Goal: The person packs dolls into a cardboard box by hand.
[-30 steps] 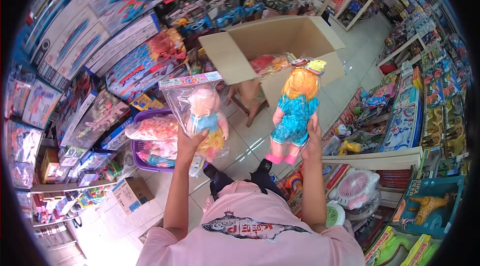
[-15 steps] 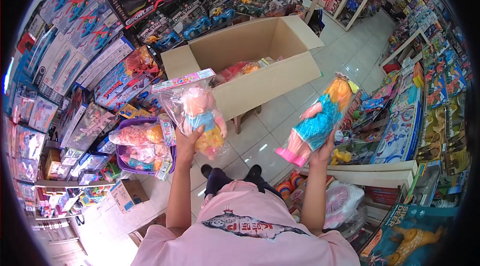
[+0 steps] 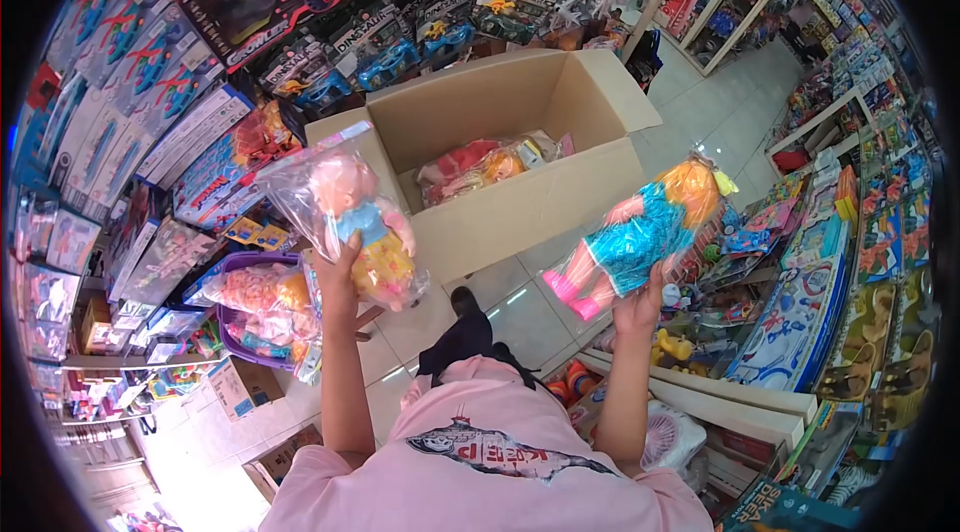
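My left hand (image 3: 337,275) is closed around a bald baby doll (image 3: 368,222) in a clear plastic bag, dressed in a blue top and yellow skirt. In my right hand (image 3: 640,306) I grip a second bagged doll (image 3: 640,232), with orange hair, a blue dress and pink shoes, tilted with its head up to the right. Between and beyond the two dolls stands an open cardboard box (image 3: 530,204), with several bagged dolls (image 3: 490,166) lying inside. Left of my left hand, a purple basket (image 3: 240,340) holds more bagged dolls (image 3: 262,297).
Toy shelves line both sides, with boxed sets (image 3: 790,322) at the right and dinosaur packs (image 3: 385,57) behind the box. A small carton (image 3: 243,387) sits on the tiled floor (image 3: 690,122) at the left. A wooden ledge (image 3: 720,402) runs close to my right arm.
Both dolls are still held. The left one has shifted left in view, and the right one is tilted closer to level. One foot has stepped forward toward the box, and more of its inside shows.
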